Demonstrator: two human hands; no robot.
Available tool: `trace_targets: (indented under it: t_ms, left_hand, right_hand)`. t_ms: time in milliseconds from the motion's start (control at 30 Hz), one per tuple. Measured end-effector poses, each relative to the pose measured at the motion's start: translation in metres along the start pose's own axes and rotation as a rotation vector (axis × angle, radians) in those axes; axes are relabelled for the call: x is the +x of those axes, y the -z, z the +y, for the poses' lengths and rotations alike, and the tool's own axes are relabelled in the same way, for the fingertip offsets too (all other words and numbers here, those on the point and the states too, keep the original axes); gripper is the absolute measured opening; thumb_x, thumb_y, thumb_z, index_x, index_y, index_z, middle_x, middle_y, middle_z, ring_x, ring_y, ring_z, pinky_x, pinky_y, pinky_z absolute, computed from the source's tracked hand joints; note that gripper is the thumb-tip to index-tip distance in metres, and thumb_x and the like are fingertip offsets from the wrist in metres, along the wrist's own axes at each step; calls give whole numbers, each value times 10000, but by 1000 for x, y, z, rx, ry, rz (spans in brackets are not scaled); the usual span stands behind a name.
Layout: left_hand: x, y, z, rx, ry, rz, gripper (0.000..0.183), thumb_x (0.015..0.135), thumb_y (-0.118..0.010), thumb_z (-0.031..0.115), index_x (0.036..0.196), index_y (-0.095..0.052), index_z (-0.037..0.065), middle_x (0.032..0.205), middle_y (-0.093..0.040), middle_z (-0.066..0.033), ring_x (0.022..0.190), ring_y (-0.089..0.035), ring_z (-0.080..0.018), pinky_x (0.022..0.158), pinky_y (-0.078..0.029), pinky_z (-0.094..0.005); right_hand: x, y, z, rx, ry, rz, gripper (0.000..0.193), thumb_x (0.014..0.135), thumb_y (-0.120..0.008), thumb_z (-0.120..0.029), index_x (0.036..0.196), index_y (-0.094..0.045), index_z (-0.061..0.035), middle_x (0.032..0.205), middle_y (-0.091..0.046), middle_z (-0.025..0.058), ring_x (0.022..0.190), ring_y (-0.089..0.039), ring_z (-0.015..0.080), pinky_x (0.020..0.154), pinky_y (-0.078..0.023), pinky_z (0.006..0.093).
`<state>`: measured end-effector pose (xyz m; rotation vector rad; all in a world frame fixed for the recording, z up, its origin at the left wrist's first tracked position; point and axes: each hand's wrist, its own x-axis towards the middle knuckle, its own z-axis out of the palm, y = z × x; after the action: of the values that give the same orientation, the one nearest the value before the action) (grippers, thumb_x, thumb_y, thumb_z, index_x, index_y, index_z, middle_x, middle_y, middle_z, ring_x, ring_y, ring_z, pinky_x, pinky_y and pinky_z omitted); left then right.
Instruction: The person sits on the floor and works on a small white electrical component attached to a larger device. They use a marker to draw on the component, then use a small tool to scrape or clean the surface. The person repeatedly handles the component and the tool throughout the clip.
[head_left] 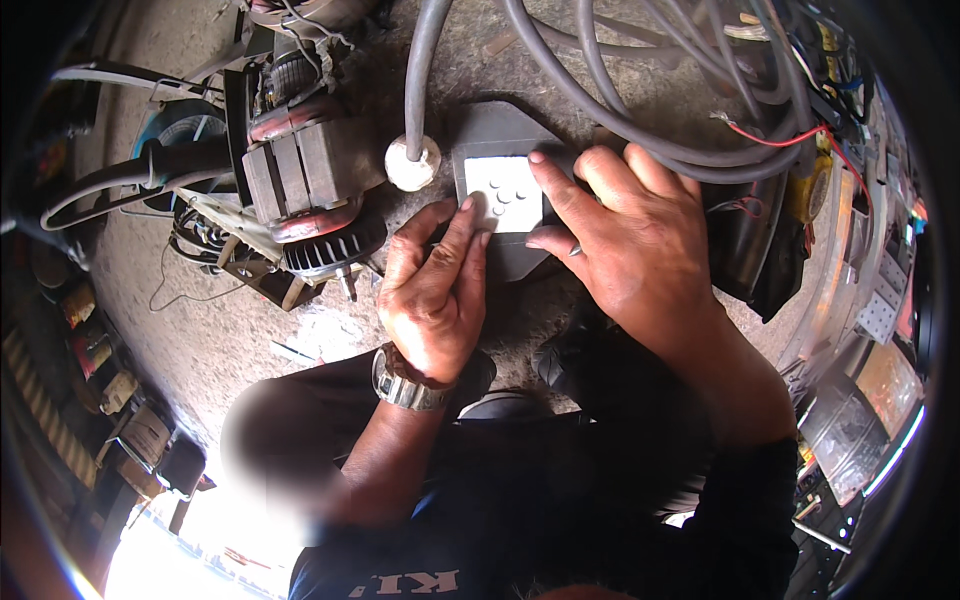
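A white square piece with several small round marks or holes lies on a flat dark grey sheet with angled corners. My left hand, with a metal watch at the wrist, presses bunched fingertips onto the square's left edge. My right hand sets its index fingertip at the upper right corner and its thumb near the lower right one, gripping that side. Its other fingers are curled. A small pointed metallic tip shows beside the right thumb; the rest of it is hidden.
To the left stands an electric motor core with red windings and a black fan. A thick grey cable reaches a round whitish piece. More grey cable loops behind my right hand, near a red wire.
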<state>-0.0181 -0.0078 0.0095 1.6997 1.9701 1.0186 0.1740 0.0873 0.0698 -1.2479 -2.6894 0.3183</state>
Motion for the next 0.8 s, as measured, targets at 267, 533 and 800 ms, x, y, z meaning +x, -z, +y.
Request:
trace_targets:
  t_ms: [267,533,800]
  left_hand:
    - [1,-2,2,27,-26,23,381,908,-858,23,1282,-824,85,1244,-742,-125,970,-775,-240,813,-641,-343]
    - [3,0,4,42,-45,33,338,922,-845,32,1258,-827,75,1227,-743,-121,979,-784,-256,826,-648,-361]
    - [4,0,6,52,-38,26,320,937,-836,60,1256,-827,86,1229,-747,-114,994,-789,-269,829,-649,-372]
  right_hand:
    - [-3,-2,8,39,61,20,566,813,-873,-383,1363,-772,-299,1003,-585,-35,949,-571,203,807,-430,397]
    - [3,4,1,-46,144,-13,425,874,-820,-399,1272,-785,-254,1085,-613,-68,1064,-590,155,830,-443,379]
    - [7,7,1,-100,163,-60,405,902,-789,-425,1257,-776,-229,1106,-608,-53,1083,-589,155,857,-445,384]
